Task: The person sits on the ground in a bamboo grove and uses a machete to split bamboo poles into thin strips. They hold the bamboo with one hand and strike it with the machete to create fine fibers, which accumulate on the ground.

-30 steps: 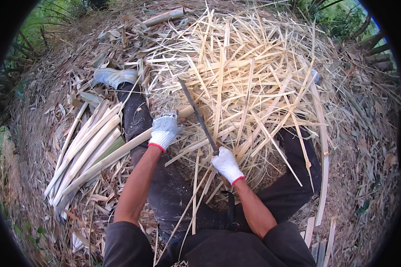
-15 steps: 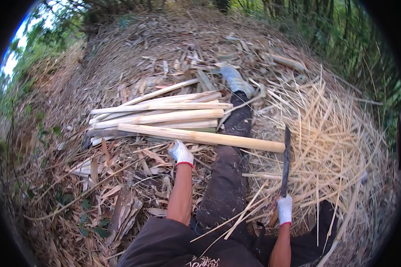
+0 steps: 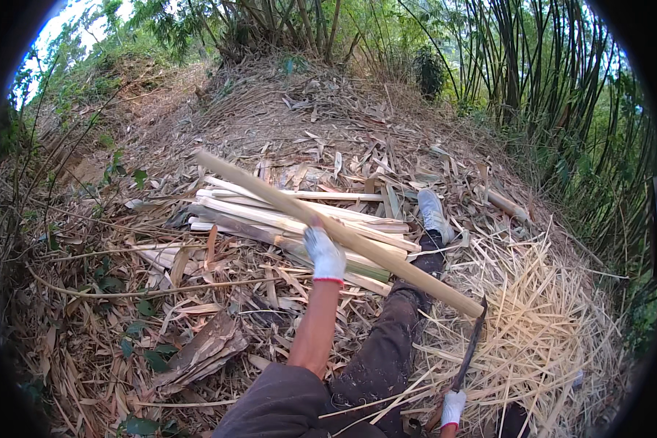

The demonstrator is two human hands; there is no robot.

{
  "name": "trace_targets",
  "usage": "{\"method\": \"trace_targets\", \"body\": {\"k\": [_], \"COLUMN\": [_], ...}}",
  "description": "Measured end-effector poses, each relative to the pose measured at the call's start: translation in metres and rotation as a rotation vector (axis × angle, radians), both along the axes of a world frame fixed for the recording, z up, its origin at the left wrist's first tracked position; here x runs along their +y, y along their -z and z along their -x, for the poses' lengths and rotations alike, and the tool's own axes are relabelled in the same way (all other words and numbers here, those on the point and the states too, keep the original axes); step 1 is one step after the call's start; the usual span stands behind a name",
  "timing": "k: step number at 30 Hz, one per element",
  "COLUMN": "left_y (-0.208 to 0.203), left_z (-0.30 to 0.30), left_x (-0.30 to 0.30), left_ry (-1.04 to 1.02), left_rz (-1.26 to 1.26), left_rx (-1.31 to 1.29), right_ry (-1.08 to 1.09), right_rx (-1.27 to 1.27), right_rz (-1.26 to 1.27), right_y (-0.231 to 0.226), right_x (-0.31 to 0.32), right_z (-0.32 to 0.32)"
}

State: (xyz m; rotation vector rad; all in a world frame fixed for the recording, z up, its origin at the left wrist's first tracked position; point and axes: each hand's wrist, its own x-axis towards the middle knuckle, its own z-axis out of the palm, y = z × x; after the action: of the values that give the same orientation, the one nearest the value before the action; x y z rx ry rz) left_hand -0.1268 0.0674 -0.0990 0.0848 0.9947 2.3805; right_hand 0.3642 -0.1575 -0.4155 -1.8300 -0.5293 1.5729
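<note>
My left hand [image 3: 323, 255], in a white glove with a red cuff, is closed around the middle of a long pale bamboo pole [image 3: 387, 257]. The pole slants down from upper left to lower right, over the stacked split bamboo and my outstretched leg [image 3: 376, 358]. My right hand [image 3: 453, 407], also gloved, grips the handle of a long dark-bladed machete [image 3: 471, 343]. The blade points up and away, its tip beside the pole's lower right end. Whether blade and wood touch I cannot tell.
Several split bamboo lengths [image 3: 270, 217] lie stacked beyond my left hand. A wide heap of thin pale bamboo strips [image 3: 540, 314] covers the ground at right. Dry leaves and a broad piece of bark [image 3: 201, 354] lie at left. Bamboo clumps [image 3: 518, 66] stand behind.
The pole has gone from nearly level to steeply slanted, its left end raised. My left hand has moved up along with it. The view has tilted up, and the machete leans more to the right.
</note>
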Motion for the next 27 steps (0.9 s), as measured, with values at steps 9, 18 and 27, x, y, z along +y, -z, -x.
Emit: {"method": "trace_targets", "body": {"k": [9,18,27], "left_y": [-0.309,-0.169,0.009], "left_z": [0.005,-0.075,-0.034], "left_x": [-0.026,0.023,0.007], "left_ry": [0.209,0.889,1.202], "left_rz": [-0.247,1.015,1.288], "left_rx": [0.934,1.907,2.137], "right_ry": [-0.094,-0.007,0.132], "right_rx": [-0.132,-0.079,0.218], "right_rz": [-0.196,-0.109,-0.08], "right_y": [-0.004,-0.053,-0.114], "right_x": [0.001,0.006,0.011], "right_z": [0.012,0.019,0.03]}}
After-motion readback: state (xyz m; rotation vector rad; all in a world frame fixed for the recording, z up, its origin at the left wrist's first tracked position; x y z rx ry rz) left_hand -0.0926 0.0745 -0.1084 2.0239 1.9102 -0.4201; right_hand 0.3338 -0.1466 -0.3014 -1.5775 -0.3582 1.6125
